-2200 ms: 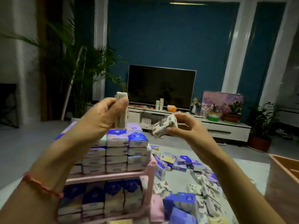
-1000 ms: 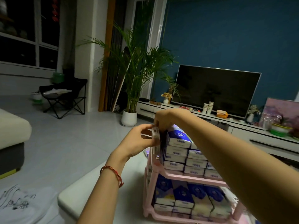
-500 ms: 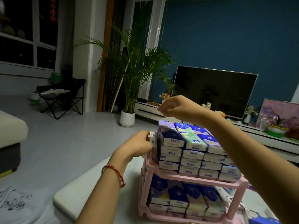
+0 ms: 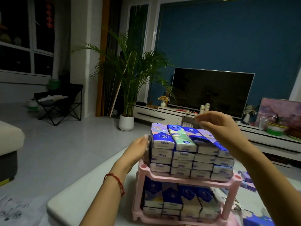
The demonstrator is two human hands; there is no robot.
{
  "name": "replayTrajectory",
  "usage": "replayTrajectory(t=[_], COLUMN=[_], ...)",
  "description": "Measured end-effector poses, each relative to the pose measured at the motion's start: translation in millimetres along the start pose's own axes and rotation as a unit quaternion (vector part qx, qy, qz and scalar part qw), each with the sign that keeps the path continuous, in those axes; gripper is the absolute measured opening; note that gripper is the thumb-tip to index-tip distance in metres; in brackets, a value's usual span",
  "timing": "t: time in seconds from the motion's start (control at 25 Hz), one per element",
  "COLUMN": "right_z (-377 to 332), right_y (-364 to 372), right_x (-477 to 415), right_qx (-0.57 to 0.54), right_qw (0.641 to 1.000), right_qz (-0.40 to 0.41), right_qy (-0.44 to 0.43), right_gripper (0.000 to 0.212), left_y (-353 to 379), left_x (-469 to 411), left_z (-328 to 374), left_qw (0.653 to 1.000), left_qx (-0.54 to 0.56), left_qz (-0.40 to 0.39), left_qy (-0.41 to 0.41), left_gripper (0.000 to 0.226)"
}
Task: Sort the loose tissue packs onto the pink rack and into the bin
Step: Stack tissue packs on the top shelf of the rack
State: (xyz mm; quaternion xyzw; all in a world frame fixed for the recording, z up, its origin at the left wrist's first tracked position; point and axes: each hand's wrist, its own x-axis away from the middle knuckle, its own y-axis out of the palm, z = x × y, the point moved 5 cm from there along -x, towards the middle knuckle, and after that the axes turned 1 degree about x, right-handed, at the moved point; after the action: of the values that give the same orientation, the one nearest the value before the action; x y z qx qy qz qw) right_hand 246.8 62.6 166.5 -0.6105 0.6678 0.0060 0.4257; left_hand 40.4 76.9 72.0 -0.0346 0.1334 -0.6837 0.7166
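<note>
The pink rack [image 4: 185, 179] stands on a white table [image 4: 78, 199], and both of its shelves are packed with tissue packs. The top-shelf stack [image 4: 181, 154] is several layers high; the lower shelf holds upright packs [image 4: 172, 196]. My left hand [image 4: 136, 150] presses a thin upright tissue pack [image 4: 147, 144] against the stack's left side. My right hand [image 4: 218, 126] hovers just above the stack's top right, fingers loosely bent, holding nothing.
Loose tissue packs [image 4: 247, 181] lie on the table to the right of the rack, with more at the bottom right corner [image 4: 259, 219]. Behind stand a TV [image 4: 211, 92] on a low cabinet and a potted palm [image 4: 126, 122]. No bin is in view.
My right hand has let go of its pack and lifted off the top of the stack, moving right. My left hand stays at the stack's left side with the upright pack.
</note>
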Motion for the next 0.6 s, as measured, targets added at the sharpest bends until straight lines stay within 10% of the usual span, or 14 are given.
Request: replayTrajectory(t=[0.2, 0.6], right_z=[68.1, 88.9], right_y=[-55.3, -10.3], right_x=[23.7, 21.6], right_qx=[-0.022, -0.168], right_qw=[0.972, 0.948], right_qz=[0.2, -0.053], right_qy=[0.12, 0.265], right_gripper=[0.032, 0.074], left_y=[6.0, 29.7], left_x=[0.3, 4.7], left_z=[27.0, 36.1], left_qw=[0.987, 0.988], left_qx=[0.159, 0.148], left_qz=[0.02, -0.038], left_qy=[0.015, -0.028], left_gripper=[0.049, 0.055])
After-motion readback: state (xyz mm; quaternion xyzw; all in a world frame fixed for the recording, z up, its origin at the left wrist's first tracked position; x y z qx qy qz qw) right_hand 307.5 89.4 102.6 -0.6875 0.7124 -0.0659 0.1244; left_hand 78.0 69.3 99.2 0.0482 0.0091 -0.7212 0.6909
